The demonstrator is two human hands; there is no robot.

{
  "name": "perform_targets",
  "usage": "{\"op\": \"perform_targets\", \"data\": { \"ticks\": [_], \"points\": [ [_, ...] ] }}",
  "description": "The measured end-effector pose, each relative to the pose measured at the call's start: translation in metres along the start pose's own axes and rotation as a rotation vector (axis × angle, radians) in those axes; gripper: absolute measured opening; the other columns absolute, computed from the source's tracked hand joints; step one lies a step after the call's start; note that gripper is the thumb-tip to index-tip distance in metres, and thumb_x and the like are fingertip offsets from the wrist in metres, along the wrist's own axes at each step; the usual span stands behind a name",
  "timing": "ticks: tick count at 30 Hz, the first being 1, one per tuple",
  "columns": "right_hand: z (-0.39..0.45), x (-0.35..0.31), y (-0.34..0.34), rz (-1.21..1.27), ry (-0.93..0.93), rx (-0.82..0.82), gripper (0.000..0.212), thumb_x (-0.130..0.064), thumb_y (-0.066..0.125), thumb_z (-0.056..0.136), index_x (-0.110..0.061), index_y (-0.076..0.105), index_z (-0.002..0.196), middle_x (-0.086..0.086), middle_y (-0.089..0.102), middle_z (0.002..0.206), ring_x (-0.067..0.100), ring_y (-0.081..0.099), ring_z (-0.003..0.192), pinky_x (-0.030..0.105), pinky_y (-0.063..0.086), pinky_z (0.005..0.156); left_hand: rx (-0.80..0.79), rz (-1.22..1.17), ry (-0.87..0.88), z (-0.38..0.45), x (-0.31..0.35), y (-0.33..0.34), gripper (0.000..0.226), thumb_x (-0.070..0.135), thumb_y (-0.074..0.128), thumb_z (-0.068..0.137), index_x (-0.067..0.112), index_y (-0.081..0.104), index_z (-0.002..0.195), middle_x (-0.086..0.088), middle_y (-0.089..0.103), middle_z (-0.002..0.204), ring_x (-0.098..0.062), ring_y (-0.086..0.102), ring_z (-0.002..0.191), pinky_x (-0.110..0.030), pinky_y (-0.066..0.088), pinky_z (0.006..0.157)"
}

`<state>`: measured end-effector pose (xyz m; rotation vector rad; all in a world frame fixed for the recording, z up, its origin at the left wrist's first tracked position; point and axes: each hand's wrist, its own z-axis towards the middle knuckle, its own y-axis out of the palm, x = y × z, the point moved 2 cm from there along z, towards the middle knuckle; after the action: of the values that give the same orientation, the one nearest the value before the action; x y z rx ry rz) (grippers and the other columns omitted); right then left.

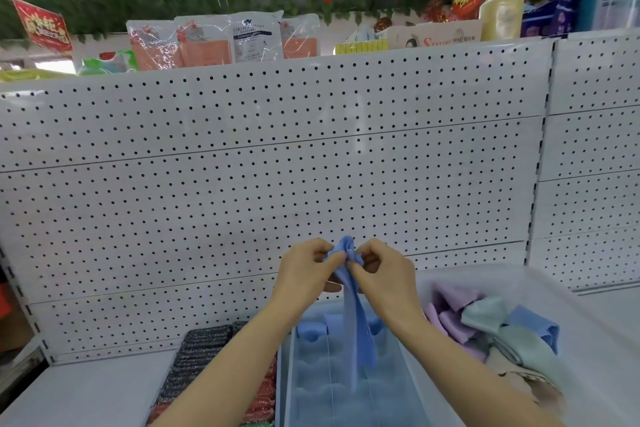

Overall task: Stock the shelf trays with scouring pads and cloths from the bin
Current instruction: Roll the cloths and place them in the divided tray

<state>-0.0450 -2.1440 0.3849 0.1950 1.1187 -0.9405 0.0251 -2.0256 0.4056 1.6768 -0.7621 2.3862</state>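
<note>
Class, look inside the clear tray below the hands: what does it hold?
Rolled blue cloths fill the clear tray; the hanging blue cloth and both forearms cover part of it.

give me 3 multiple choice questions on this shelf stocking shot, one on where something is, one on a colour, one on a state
1. Where do the scouring pads lie?
A. left of the clear tray
B. inside the bin
C. on the top shelf

2. What colour is the cloth held up by both hands?
A. purple
B. blue
C. green

3. How does the held cloth hang?
A. folded in a tight roll
B. spread flat on the shelf
C. drooping loose from the grip into the tray

Answers:
1. A, the dark pads sit on the shelf beside the tray's left wall.
2. B, it matches the blue rolls in the tray.
3. C, the left hand and right hand pinch its top and the rest dangles.
</note>
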Motion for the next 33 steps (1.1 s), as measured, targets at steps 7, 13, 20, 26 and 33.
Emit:
{"op": "perform_targets", "data": {
  "ticks": [7,13,20,26,33],
  "points": [
    [-0.004,-0.017,-0.007,0.102,-0.047,-0.015,0.013,-0.012,0.067,0.078,-0.021,0.068,0.068,-0.01,0.068,0.061,0.0,0.061,0.06,0.009,0.044,0.056,-0.098,-0.004,0.065,-0.006,0.008,-0.005,0.025,0.036,0.072,0.085,0.013,0.073,0.092,-0.01,0.073,0.085,-0.022,0.072,0.084,-0.03,0.06,0.075],
    [0.002,-0.019,-0.012,0.207,0.02,-0.177,0.023,0.0,0.062,0.081,-0.017,0.077,0.085,-0.006,0.075,0.078,0.004,0.07,0.075,0.017,0.055,0.069,-0.255,-0.088,0.095,-0.01,0.012,-0.013,0.038,0.012,0.079,0.078,0.021,0.07,0.114,0.002,0.076,0.099,-0.011,0.071,0.096,-0.019,0.054,0.082],
    [-0.003,-0.01,-0.019,0.38,-0.011,-0.174,0.026,0.005,0.058,0.082,-0.013,0.073,0.093,-0.002,0.074,0.089,0.014,0.07,0.084,0.029,0.056,0.076,-0.067,-0.047,0.106,-0.007,0.01,-0.02,0.027,0.0,0.075,0.079,0.018,0.075,0.099,0.001,0.077,0.085,-0.016,0.072,0.084,-0.021,0.057,0.074],
    [-0.018,0.011,-0.001,0.422,0.154,-0.443,0.05,-0.015,0.079,0.074,-0.024,0.055,0.117,-0.005,0.071,0.108,0.012,0.066,0.103,0.032,0.055,0.088,-0.014,-0.008,0.175,-0.009,0.031,-0.032,0.02,0.003,0.071,0.082,0.019,0.076,0.093,-0.002,0.076,0.085,-0.021,0.071,0.089,-0.034,0.059,0.082],
    [-0.014,0.016,0.011,0.556,0.367,-0.379,0.014,-0.002,0.07,0.081,-0.009,0.074,0.092,0.021,0.072,0.097,0.03,0.069,0.087,0.045,0.054,0.085,-0.112,0.115,0.351,-0.033,0.045,-0.037,0.02,0.0,0.075,0.08,0.015,0.08,0.091,0.007,0.076,0.084,-0.012,0.072,0.083,-0.028,0.058,0.08]
  ]
}}
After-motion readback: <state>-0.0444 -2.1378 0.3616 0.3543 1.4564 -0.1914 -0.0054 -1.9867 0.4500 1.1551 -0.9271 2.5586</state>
